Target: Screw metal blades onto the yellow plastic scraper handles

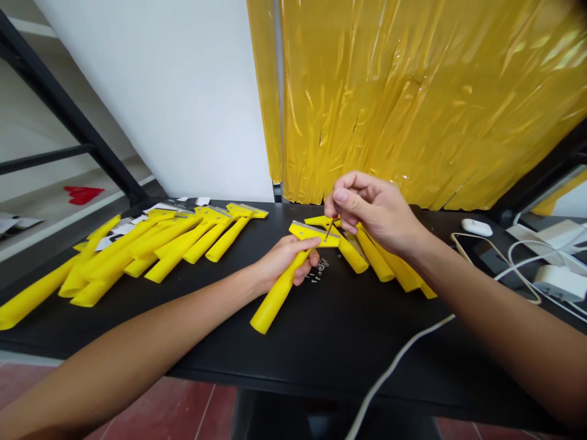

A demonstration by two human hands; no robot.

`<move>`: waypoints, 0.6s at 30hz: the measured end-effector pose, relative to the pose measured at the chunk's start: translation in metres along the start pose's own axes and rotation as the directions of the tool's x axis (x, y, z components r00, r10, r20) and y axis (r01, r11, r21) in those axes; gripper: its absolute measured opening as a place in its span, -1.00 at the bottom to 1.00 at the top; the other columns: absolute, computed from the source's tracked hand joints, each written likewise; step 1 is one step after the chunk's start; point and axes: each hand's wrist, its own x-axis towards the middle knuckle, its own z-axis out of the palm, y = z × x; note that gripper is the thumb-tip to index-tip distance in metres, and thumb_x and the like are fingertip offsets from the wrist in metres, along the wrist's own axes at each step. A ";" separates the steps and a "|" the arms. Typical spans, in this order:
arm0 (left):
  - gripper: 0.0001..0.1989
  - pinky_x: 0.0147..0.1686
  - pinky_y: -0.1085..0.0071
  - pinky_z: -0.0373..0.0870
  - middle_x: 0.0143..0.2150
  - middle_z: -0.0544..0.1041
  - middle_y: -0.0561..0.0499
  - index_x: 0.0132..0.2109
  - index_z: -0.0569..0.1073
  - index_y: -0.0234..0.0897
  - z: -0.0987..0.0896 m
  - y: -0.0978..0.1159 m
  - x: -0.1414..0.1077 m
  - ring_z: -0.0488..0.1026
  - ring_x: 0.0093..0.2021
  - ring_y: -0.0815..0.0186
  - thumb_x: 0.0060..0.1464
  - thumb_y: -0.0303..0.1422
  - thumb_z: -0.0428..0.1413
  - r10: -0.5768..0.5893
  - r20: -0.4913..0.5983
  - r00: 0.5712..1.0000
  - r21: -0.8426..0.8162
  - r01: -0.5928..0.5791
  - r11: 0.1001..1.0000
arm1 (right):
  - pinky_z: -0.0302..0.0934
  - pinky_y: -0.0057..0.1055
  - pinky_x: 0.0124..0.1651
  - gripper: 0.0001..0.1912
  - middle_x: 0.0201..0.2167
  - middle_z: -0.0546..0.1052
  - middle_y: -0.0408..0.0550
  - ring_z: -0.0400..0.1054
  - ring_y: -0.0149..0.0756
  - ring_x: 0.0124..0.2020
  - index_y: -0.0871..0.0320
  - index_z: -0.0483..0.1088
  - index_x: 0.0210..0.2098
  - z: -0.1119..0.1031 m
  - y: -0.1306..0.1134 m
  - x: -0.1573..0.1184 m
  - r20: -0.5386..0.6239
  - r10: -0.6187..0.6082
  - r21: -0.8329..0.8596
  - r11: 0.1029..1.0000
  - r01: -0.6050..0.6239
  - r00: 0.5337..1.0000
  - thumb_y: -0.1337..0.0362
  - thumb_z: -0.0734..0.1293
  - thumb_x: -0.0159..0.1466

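Note:
My left hand (290, 256) is wrapped round a yellow scraper (279, 287) near its head, holding it tilted above the black table. A metal blade edge shows along the top of that head. My right hand (369, 208) pinches a thin screwdriver (329, 227), its tip touching the scraper's head at the right-hand screw. Most of the screwdriver's handle is hidden by my fingers. Small loose screws and nuts (322, 266) lie in a little heap just beyond the scraper. More yellow scrapers (376, 253) lie under and behind my right hand, partly covered by it.
A pile of yellow scrapers (151, 244) covers the table's left side. At right are a phone (493, 263), a white earbud case (477, 227), and chargers (562, 282). A white cable (398, 360) crosses the front edge. Yellow plastic sheeting (413, 104) hangs behind.

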 end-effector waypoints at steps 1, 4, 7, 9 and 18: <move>-0.60 -0.77 0.54 0.18 -0.76 0.29 0.13 -0.46 0.45 -0.31 0.001 0.000 0.000 0.11 -0.82 0.49 0.30 -0.17 0.18 0.001 -0.007 1.000 0.004 -0.001 1.000 | 0.13 -0.45 -0.57 -0.69 -0.28 0.60 -0.11 0.16 -0.50 -0.59 0.10 0.48 -0.25 -0.001 0.001 0.000 -0.006 -0.001 -0.013 1.000 0.001 1.000 -0.03 0.45 0.33; -0.57 -0.77 0.55 0.16 -0.77 0.26 0.12 -0.48 0.44 -0.32 0.001 0.001 -0.001 0.12 -0.81 0.48 0.30 -0.15 0.17 0.001 -0.002 1.000 0.029 -0.001 1.000 | 0.06 -0.48 -0.62 -0.66 -0.27 0.57 -0.08 0.12 -0.51 -0.58 0.11 0.54 -0.13 -0.002 0.005 0.001 -0.025 0.035 0.044 0.998 -0.033 0.999 -0.05 0.38 0.38; -0.55 -0.77 0.55 0.15 -0.78 0.25 0.11 -0.49 0.45 -0.32 0.000 0.001 -0.001 0.13 -0.81 0.48 0.30 -0.14 0.16 0.003 0.002 1.000 0.037 -0.003 0.999 | 0.06 -0.53 -0.62 -0.71 -0.40 0.48 -0.18 0.09 -0.52 -0.60 0.08 0.46 -0.14 -0.003 0.009 0.002 -0.077 0.042 0.124 0.992 -0.033 0.996 0.00 0.41 0.37; -0.56 -0.76 0.54 0.16 -0.77 0.26 0.11 -0.50 0.44 -0.31 0.001 0.001 -0.001 0.13 -0.81 0.48 0.30 -0.15 0.16 0.003 -0.013 1.000 0.029 -0.002 1.000 | 0.11 -0.53 -0.61 -0.74 -0.39 0.51 -0.18 0.10 -0.53 -0.61 0.08 0.42 -0.20 -0.003 0.010 0.002 -0.079 0.002 0.100 0.995 0.006 0.997 0.03 0.43 0.37; -0.54 -0.76 0.54 0.14 -0.76 0.24 0.11 -0.54 0.39 -0.28 0.001 0.001 -0.002 0.13 -0.80 0.48 0.30 -0.17 0.16 0.004 -0.005 1.000 0.036 -0.004 0.999 | 0.29 -0.48 -0.36 -0.72 -0.41 0.49 -0.17 0.34 -0.44 -0.43 0.11 0.50 -0.06 0.000 0.009 0.001 -0.033 -0.026 0.064 0.998 0.028 0.999 0.04 0.36 0.43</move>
